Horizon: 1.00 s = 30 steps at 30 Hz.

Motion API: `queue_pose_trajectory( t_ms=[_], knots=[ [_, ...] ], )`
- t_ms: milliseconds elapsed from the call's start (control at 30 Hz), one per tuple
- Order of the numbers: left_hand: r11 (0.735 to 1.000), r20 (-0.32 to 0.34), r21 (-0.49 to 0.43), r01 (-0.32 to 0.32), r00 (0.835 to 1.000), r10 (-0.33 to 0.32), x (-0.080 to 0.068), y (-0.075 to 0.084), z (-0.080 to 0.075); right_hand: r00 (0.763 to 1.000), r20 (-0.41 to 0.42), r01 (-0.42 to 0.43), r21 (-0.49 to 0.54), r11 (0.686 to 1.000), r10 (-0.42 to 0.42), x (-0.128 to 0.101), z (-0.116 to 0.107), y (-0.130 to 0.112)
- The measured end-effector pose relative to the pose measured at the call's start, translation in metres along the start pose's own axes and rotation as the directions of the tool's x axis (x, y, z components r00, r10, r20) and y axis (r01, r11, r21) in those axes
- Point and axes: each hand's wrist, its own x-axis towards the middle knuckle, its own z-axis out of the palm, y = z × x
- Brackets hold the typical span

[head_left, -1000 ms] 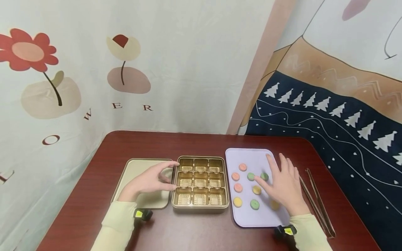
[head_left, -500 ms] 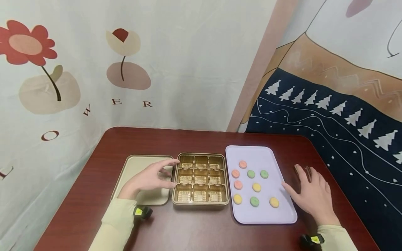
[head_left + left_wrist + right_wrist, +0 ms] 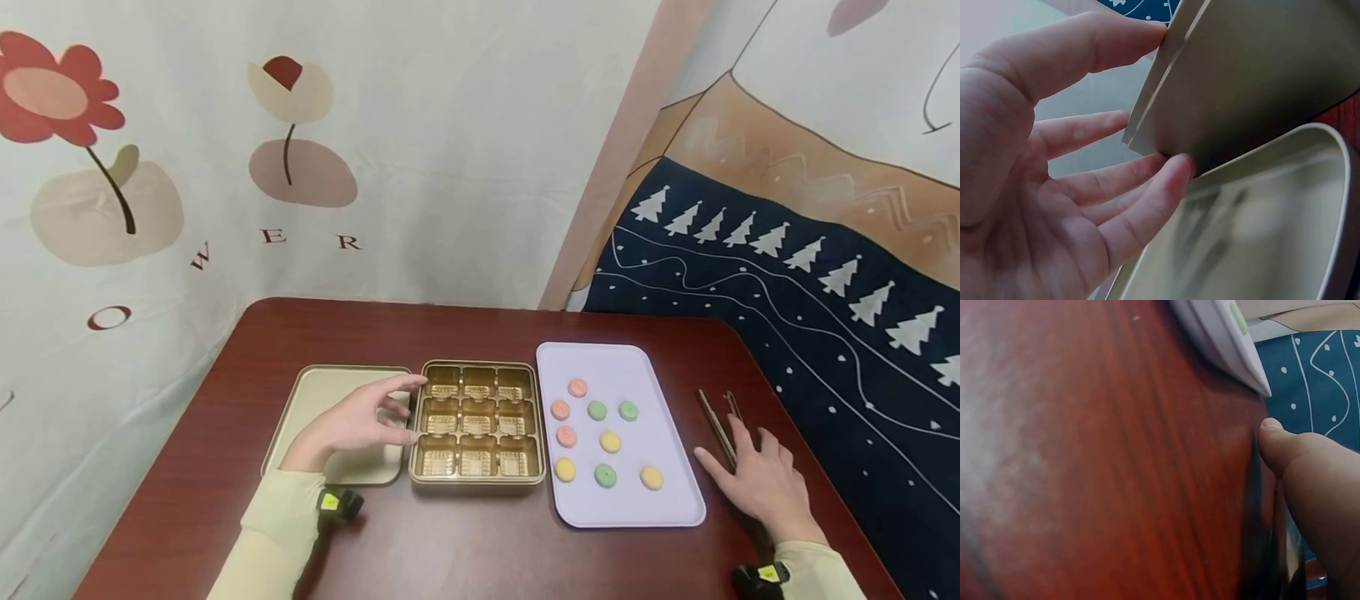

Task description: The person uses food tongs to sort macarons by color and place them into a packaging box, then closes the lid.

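My left hand spans the left side of a gold box divided into small square compartments. In the left wrist view its thumb and fingertips touch the box's side wall, fingers spread. Over at the right, my right hand hovers with spread fingers above long metal tongs. The hand hides the tongs' near part. In the right wrist view only the thumb shows clearly. Between box and tongs, a lilac tray bears pink macarons, green macarons and yellow macarons.
A shallow gold lid lies left of the box, partly under my left hand. All stand on a dark red table. Behind it hangs a printed cloth, with a dark blue tree-patterned one at the right.
My right hand has moved right from above the lilac tray to above the tongs, uncovering the macarons. The left hand stays at the box.
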Motion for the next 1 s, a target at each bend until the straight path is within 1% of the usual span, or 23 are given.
queue_pose_trajectory(
  t_ms=[133, 233, 367, 500, 800, 1000],
  knots=[
    [1.0, 0.02, -0.021, 0.017, 1.0, -0.017, 0.0, 0.002, 0.0, 1.0, -0.002, 0.0, -0.013, 1.0, 0.0, 0.0, 0.003, 0.001],
    [0.999, 0.029, -0.03, 0.021, 0.999, -0.02, 0.0, 0.002, 0.001, 1.0, -0.031, 0.004, -0.023, 1.0, -0.005, -0.001, 0.004, 0.0],
    [0.999, 0.036, -0.054, 0.01, 0.999, -0.008, 0.001, 0.002, 0.002, 0.997, -0.077, 0.009, -0.033, 0.999, -0.011, -0.001, 0.006, 0.0],
    [0.998, 0.041, -0.067, 0.01, 0.999, -0.008, 0.001, 0.002, 0.003, 0.995, -0.1, 0.002, -0.038, 0.999, -0.006, -0.001, 0.006, 0.0],
    [0.998, 0.008, -0.056, 0.037, 0.999, -0.037, -0.002, 0.005, 0.009, 0.99, -0.141, 0.0, -0.028, 1.0, -0.004, -0.001, 0.005, -0.001],
    [0.998, -0.007, -0.053, 0.042, 0.999, -0.042, -0.002, 0.005, 0.011, 0.99, -0.135, -0.029, 0.008, 1.0, 0.03, -0.001, 0.005, -0.003]
  ],
)
